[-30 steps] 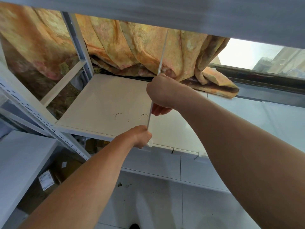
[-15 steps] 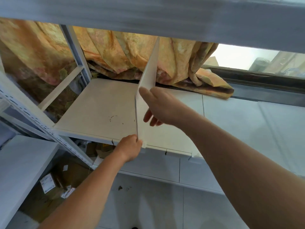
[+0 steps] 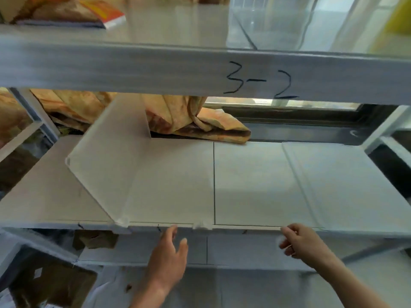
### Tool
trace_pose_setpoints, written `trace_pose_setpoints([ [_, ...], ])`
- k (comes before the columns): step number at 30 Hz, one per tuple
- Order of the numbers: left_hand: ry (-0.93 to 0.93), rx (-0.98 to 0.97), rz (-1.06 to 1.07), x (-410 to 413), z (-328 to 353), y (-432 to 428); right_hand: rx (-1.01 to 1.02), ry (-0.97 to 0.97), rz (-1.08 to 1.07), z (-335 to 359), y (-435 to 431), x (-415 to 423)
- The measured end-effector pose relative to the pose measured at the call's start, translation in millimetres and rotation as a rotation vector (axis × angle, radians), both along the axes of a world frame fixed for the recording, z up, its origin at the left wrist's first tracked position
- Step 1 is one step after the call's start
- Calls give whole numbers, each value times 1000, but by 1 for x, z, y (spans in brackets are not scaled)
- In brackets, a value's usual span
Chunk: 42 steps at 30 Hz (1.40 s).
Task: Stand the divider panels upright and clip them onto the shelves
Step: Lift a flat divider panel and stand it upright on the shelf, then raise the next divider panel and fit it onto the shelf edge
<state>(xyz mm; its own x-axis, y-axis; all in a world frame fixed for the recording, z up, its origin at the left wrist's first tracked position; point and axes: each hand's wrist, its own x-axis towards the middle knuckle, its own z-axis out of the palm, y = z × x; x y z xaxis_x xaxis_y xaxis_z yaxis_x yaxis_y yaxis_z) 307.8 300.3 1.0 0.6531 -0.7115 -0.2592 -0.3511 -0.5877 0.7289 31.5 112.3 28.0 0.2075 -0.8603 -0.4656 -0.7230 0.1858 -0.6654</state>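
Observation:
A translucent white divider panel [image 3: 111, 165] stands upright on the left part of the white shelf [image 3: 178, 185], its front foot at the shelf's front edge. No hand touches it. A second translucent panel [image 3: 338, 185] lies flat on the right part of the shelf. My right hand [image 3: 304, 243] is at this flat panel's front left corner, with its fingers pinched on the edge. My left hand [image 3: 169, 252] hangs just below the shelf's front edge, fingers apart and holding nothing. A small white clip [image 3: 201, 226] sits on the front edge between my hands.
The beam of the shelf above [image 3: 133, 67] carries the handwritten mark "3-2" and hides the standing panel's top. An orange curtain [image 3: 200, 121] bunches at the shelf's back. A clear plastic box [image 3: 278, 21] stands on the upper shelf. A cardboard box [image 3: 51, 285] sits lower left.
Both hands have let go of the upright panel, which stands alone. They dropped to the shelf's front edge, the right one moving right onto the flat panel. The view pulled back and shifted right.

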Motion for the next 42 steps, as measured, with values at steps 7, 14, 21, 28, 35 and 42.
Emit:
trace_pose_setpoints([
  [7, 24, -77, -319, -129, 9, -108, -190, 121, -213, -1, -77, -122],
  [14, 177, -39, -503, -234, 27, -192, -203, 309, -298, -20, -151, -217],
  [21, 385, 133, -417, -297, 19, -250, -135, 649, -239, -67, -208, -297],
  [28, 550, 164, -89, -307, 14, -283, -153, 688, -191, -51, -219, -296],
  [35, 775, 170, 66, -298, 23, -302, -4, 453, -296, -59, -239, -319],
  [42, 763, 65, -41, -273, 18, -296, 108, 5, -446, 24, -216, -291],
])
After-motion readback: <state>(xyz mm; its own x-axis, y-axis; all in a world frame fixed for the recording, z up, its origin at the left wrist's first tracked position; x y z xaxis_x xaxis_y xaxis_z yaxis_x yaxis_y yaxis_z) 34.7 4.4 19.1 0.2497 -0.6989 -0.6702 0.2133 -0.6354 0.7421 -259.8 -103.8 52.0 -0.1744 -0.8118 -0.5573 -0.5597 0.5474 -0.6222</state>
